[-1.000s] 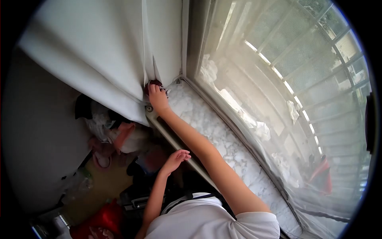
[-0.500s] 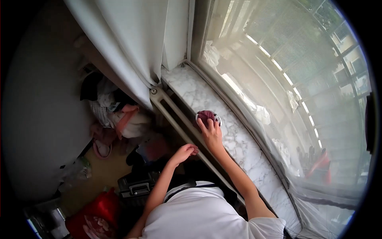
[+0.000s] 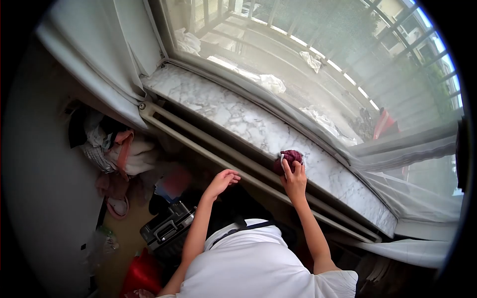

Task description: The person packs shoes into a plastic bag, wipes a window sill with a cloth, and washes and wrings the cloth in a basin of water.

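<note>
My right hand grips a bunched dark red cloth with a patch of light grey on it. The cloth is at the front edge of the white marble windowsill. My left hand hangs near the beige radiator below the sill. Nothing is in it, and its fingers are loosely stretched out. What lies under the cloth is hidden.
A window with a sheer curtain runs behind the sill, and a heavier pale curtain hangs at the left. A pile of clothes, a black case and a red bag lie on the floor.
My view has turned, so the sill now slants down to the right. My right hand has moved along the sill with the cloth, toward its right end. My left hand's fingers have straightened.
</note>
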`<state>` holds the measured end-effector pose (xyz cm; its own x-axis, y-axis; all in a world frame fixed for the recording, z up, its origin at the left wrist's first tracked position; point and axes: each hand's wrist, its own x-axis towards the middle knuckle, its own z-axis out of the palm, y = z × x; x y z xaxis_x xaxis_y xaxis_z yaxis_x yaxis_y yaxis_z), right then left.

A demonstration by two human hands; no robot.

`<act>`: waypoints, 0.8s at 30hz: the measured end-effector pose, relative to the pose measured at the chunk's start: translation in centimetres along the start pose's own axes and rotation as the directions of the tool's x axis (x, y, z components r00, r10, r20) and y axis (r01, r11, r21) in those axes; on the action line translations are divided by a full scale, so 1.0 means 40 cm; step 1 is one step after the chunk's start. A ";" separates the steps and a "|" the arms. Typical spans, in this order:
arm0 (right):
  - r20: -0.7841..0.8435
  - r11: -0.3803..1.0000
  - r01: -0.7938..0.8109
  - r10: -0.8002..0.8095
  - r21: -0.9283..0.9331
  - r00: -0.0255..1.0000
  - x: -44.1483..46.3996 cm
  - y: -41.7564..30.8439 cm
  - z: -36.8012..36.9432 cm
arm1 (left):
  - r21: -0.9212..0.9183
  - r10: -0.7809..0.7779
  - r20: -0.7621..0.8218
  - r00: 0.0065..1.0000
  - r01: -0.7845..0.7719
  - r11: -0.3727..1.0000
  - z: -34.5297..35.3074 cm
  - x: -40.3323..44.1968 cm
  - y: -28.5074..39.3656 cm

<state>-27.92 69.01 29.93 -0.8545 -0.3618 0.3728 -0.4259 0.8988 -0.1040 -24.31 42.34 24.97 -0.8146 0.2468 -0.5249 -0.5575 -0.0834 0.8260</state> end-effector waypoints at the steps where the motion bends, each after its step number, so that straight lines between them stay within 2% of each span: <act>1: 0.004 1.000 -0.023 0.022 0.005 1.000 -0.025 0.028 -0.019 | 0.006 -0.010 0.037 0.999 0.010 1.000 0.036 0.004 -0.009; 6: 0.038 0.982 -0.116 0.111 0.147 0.993 -0.085 0.098 -0.084 | 0.010 -0.048 0.186 0.981 0.047 0.999 0.203 -0.013 -0.050; 10: 0.020 0.962 -0.197 0.196 0.188 0.980 -0.052 0.073 -0.065 | 0.067 -0.071 0.264 0.962 0.055 0.996 0.272 -0.036 -0.068; 17: -0.257 0.981 -0.097 0.139 0.170 0.956 0.140 0.035 0.094 | 0.091 -0.123 0.159 0.980 0.109 0.990 0.313 -0.036 -0.051; 19: -0.220 0.977 -0.120 0.158 0.175 0.963 0.165 0.033 0.107 | 0.134 -0.116 0.144 0.983 0.097 0.986 0.327 -0.026 -0.041; 22: -0.201 0.987 -0.049 0.079 0.152 0.976 0.107 0.071 0.085 | 0.162 -0.116 0.140 0.983 0.093 0.982 0.385 -0.009 -0.021; 24: -0.166 0.981 -0.104 0.131 0.163 0.977 0.028 0.113 0.042 | 0.182 -0.129 0.166 0.978 0.098 0.978 0.449 0.014 -0.021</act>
<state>-31.31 72.27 28.32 -0.8413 -0.1948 0.5042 -0.3777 0.8792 -0.2905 -21.42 59.89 27.67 -0.6982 0.4118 -0.5856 -0.5961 0.1187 0.7941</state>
